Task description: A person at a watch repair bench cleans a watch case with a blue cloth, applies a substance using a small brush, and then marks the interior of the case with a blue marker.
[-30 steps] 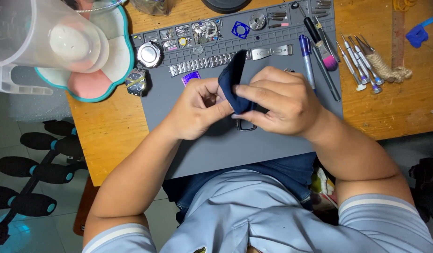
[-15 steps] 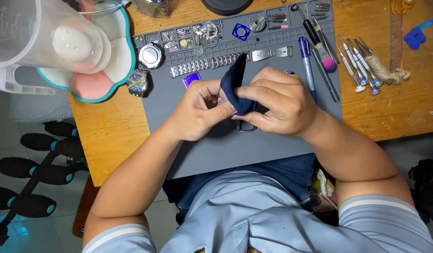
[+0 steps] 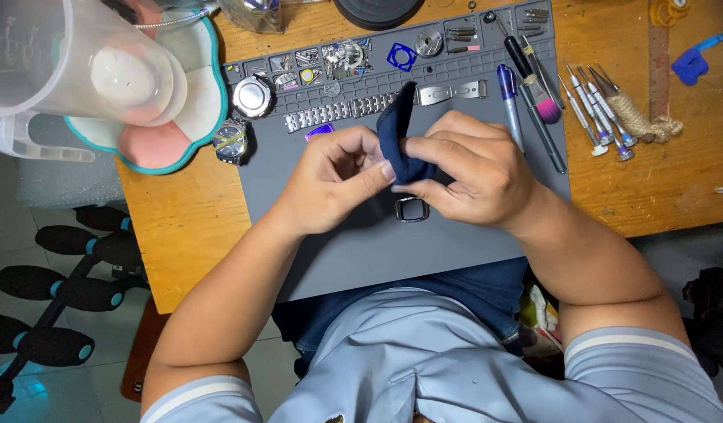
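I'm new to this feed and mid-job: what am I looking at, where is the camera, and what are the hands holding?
There is no machine here: a person works bare-handed, and one camera on their head looks down. The left hand and right hand together pinch a dark blue cloth over a grey work mat on a wooden table. Below the cloth lies a small watch case. On the mat sit a metal watch band, a purple pen and a brush. Small screwdrivers lie to the right.

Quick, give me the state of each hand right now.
Left hand: closed, pinching the dark blue cloth.
Right hand: closed, gripping the same cloth.
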